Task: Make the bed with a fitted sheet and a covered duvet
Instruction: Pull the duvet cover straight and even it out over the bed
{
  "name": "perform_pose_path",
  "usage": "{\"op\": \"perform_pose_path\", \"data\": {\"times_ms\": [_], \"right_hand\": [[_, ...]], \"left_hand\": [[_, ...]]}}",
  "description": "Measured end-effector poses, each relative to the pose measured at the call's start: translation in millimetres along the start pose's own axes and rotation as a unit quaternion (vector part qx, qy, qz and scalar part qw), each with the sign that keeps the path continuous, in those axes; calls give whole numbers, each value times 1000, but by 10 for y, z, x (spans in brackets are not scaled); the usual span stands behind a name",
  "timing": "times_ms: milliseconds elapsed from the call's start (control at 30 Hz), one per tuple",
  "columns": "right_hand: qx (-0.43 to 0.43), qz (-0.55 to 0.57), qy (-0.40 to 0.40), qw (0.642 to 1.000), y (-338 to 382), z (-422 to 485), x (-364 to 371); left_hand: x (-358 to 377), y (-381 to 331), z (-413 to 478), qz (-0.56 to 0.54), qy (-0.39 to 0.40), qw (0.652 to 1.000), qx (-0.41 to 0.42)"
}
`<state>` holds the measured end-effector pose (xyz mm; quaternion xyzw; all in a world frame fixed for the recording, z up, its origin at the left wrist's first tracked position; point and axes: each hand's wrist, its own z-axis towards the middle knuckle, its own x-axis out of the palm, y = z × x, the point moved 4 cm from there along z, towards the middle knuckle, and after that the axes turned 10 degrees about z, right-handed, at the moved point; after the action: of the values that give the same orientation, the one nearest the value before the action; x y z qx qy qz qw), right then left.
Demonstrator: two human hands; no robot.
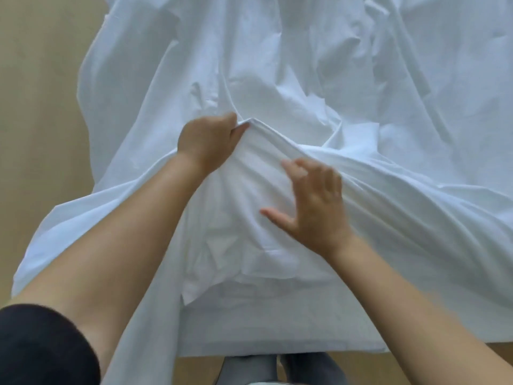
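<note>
One left hand [205, 140] pinches a fold of white sheet [277, 65], right hand [311, 209] spread flat, beside tan floor [41, 107].

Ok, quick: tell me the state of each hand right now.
Left hand: grips a raised fold of the sheet.
Right hand: open, fingers spread against the sheet, holding nothing; whether it touches cannot be told.

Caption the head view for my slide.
Left hand grips a raised fold of white sheet; right hand open beside it.
</note>
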<state>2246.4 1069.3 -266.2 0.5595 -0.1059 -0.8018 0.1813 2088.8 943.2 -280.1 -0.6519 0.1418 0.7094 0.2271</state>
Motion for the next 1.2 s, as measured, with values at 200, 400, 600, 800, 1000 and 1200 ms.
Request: {"op": "perform_pose_path", "data": {"times_ms": [200, 400, 600, 800, 1000, 1200], "right_hand": [[36, -19, 108, 993, -42, -113, 358], [208, 202, -3, 957, -154, 126, 68], [179, 210, -5, 961, -99, 174, 4], [145, 226, -38, 962, 13, 89, -184], [99, 215, -148, 960, -24, 322, -504], [304, 91, 141, 938, -629, 444, 529]], "left_hand": [[466, -70, -299, 14, 106, 994, -29], [34, -294, -962, -118, -94, 988, -45], [-25, -396, -1249, -72, -57, 996, 8], [-549, -333, -1134, -203, -100, 974, 27], [-717, -245, -629, -192, -105, 971, 98], [160, -479, -393, 61, 125, 990, -13]]}}
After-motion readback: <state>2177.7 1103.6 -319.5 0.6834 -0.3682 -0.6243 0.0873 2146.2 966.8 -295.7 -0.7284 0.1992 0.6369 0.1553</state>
